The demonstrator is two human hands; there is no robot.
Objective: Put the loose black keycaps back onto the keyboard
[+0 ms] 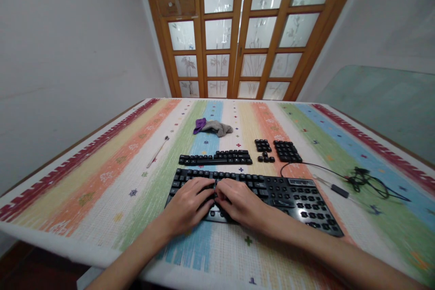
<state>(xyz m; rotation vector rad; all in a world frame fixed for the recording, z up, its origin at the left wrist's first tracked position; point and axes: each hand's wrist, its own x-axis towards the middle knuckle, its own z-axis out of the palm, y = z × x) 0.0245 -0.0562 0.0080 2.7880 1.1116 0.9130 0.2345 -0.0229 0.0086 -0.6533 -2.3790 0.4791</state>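
Forearms [306, 238] over table [84, 190] | left hand [190, 197], right hand [241, 199]: both curled at keyboard [297, 195], cannot tell whether gripping | keyboard flat, extending rightward past them | loose keycaps [234, 157] just beyond it

Head-height view, forward and down

I see 1 striped, cloth-covered table [84, 179]. On it: 1 black keyboard [280, 202]; loose keycaps [217, 161] grouped just beyond the keyboard; crumpled grey-and-purple fabric [214, 128] farther past it; thin dark-tipped stick [158, 151] past its left end; tangled black cable [355, 180] and dark-handled tool [340, 191] off its numpad end.
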